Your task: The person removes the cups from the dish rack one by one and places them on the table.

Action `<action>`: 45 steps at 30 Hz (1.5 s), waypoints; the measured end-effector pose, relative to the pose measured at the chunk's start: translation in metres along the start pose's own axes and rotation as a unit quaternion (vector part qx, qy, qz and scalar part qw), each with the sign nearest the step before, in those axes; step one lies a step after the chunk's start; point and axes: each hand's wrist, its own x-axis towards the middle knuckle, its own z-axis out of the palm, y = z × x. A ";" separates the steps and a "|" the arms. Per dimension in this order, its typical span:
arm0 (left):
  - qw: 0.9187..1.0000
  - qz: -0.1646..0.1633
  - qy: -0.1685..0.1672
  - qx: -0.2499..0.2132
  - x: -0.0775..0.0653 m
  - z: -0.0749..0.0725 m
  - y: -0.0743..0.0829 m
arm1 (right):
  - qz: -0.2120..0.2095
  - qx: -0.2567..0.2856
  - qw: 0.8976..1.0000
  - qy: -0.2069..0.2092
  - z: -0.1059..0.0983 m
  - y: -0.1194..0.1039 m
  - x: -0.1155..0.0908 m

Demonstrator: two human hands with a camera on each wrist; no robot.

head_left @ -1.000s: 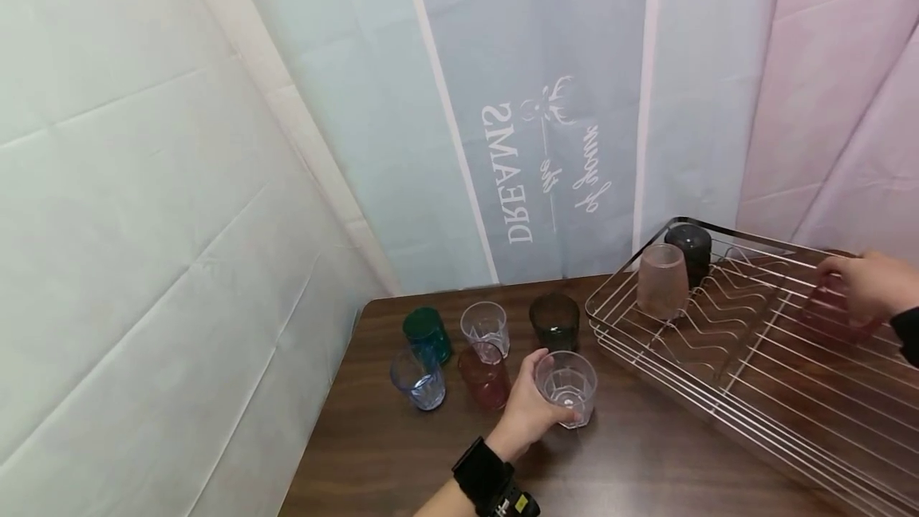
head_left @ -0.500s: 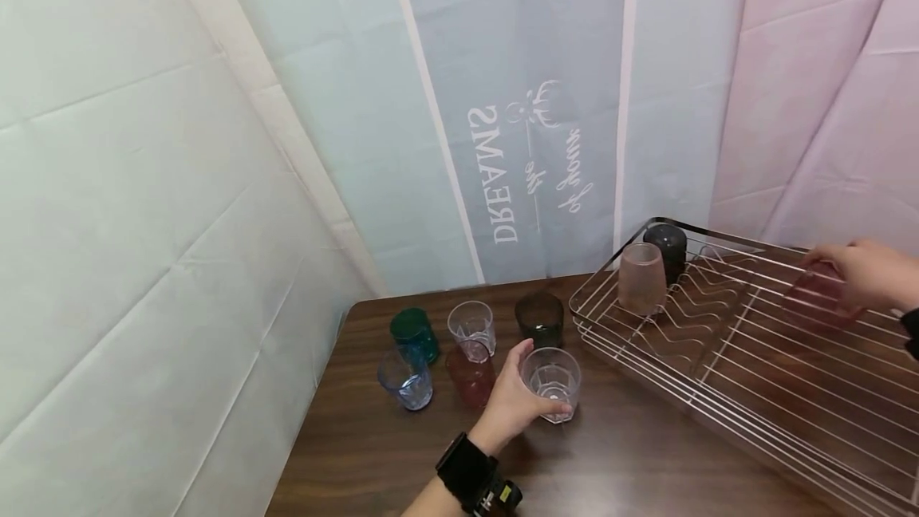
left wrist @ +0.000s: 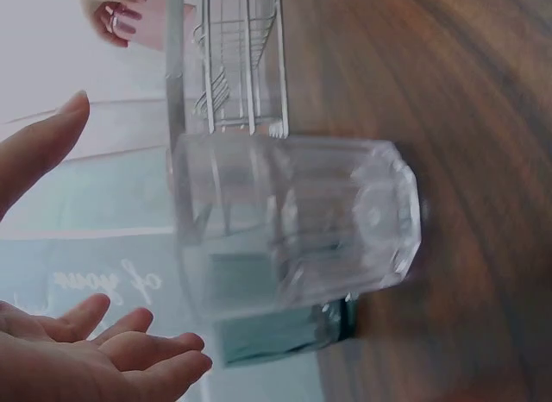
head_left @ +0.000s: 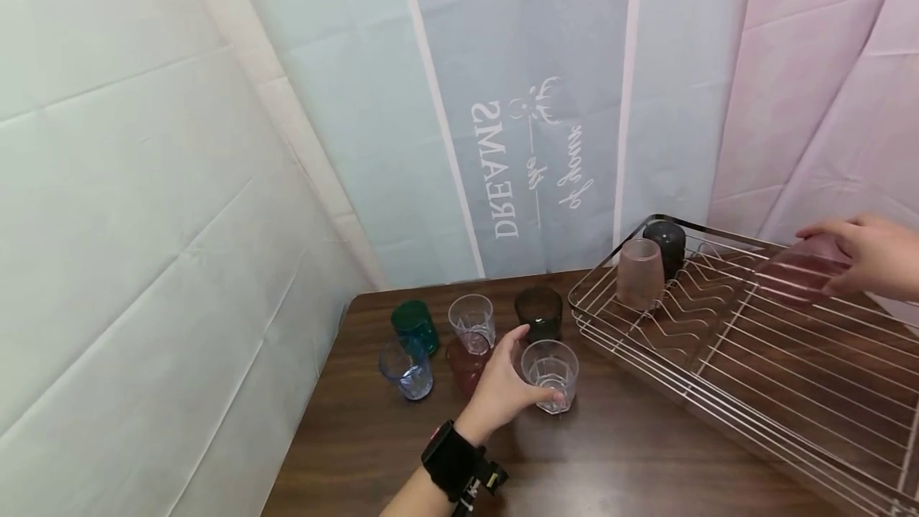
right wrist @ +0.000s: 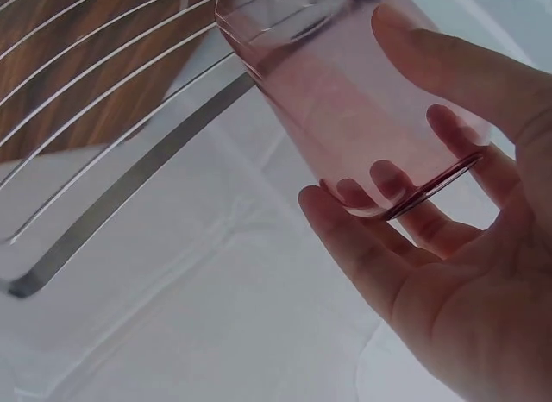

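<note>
My right hand [head_left: 872,254] grips a pink see-through glass [head_left: 804,270], tilted over the right part of the wire dish rack [head_left: 718,325]. In the right wrist view the fingers wrap the pink glass [right wrist: 345,117] near its dark-edged end, thumb along its side. My left hand [head_left: 502,385] is spread beside a clear faceted glass [head_left: 550,373] standing upright on the table. The left wrist view shows its thumb and fingers apart from the clear glass [left wrist: 302,221]. Left of that hand stands a red glass [head_left: 468,365], partly hidden by it.
Green [head_left: 415,325], blue [head_left: 408,373], clear [head_left: 472,321] and dark smoky [head_left: 540,313] glasses stand on the wooden table [head_left: 610,461]. A frosted pinkish glass [head_left: 640,274] and a black cup [head_left: 668,246] occupy the rack's left end. Cloth [head_left: 546,38] hangs behind.
My right hand has raised the pink glass up and slightly left out of the rack's low area. My left hand has opened and drawn a little left from the clear glass.
</note>
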 end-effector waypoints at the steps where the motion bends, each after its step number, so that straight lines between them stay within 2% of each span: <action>1: 1.000 -0.002 0.000 0.004 0.000 -0.003 0.001 | -0.009 0.005 1.000 0.020 0.002 -0.002 -0.002; 5: 1.000 -0.001 -0.005 0.022 0.003 -0.018 0.005 | -0.046 0.023 0.994 0.096 0.012 -0.011 -0.012; 8: 0.999 0.001 -0.017 0.031 0.006 -0.032 0.006 | -0.047 0.042 0.991 0.114 0.015 -0.023 -0.018; 14: 0.998 0.009 -0.055 0.033 0.009 -0.057 0.008 | -0.036 0.062 0.992 0.100 0.008 -0.049 -0.022; 22: 0.997 -0.001 -0.076 0.002 0.014 -0.081 0.014 | -0.049 0.099 0.990 0.091 0.003 -0.091 -0.018; 24: 0.997 -0.006 -0.078 -0.013 0.017 -0.084 0.016 | -0.050 0.110 0.989 0.087 0.003 -0.106 -0.015; 28: 0.995 -0.007 -0.085 -0.059 0.025 -0.083 0.020 | -0.072 0.138 0.982 0.106 0.004 -0.135 -0.007; 30: 0.991 -0.002 -0.091 -0.100 0.030 -0.079 0.023 | -0.083 0.162 0.977 0.115 0.006 -0.149 -0.001; 33: 0.982 0.005 -0.101 -0.161 0.037 -0.069 0.030 | -0.102 0.209 0.963 0.134 0.012 -0.168 0.007; 36: 0.968 0.013 -0.107 -0.225 0.044 -0.054 0.037 | -0.093 0.317 0.935 0.131 0.024 -0.188 0.012; 37: 0.962 0.017 -0.109 -0.251 0.047 -0.047 0.039 | -0.087 0.363 0.918 0.130 0.029 -0.196 0.013; 38: 0.954 0.019 -0.111 -0.278 0.048 -0.041 0.041 | -0.079 0.425 0.893 0.127 0.035 -0.205 0.013; 40: 0.934 0.019 -0.111 -0.339 0.049 -0.028 0.045 | -0.073 0.535 0.831 0.134 0.051 -0.221 0.013; 43: 0.896 0.025 -0.100 -0.431 0.047 -0.011 0.047 | -0.076 0.650 0.741 0.146 0.078 -0.243 0.010; 44: 0.886 0.029 -0.092 -0.454 0.045 -0.007 0.048 | -0.076 0.675 0.719 0.149 0.086 -0.250 0.008; 45: 0.876 0.035 -0.085 -0.474 0.043 -0.003 0.047 | -0.073 0.688 0.706 0.153 0.094 -0.256 0.006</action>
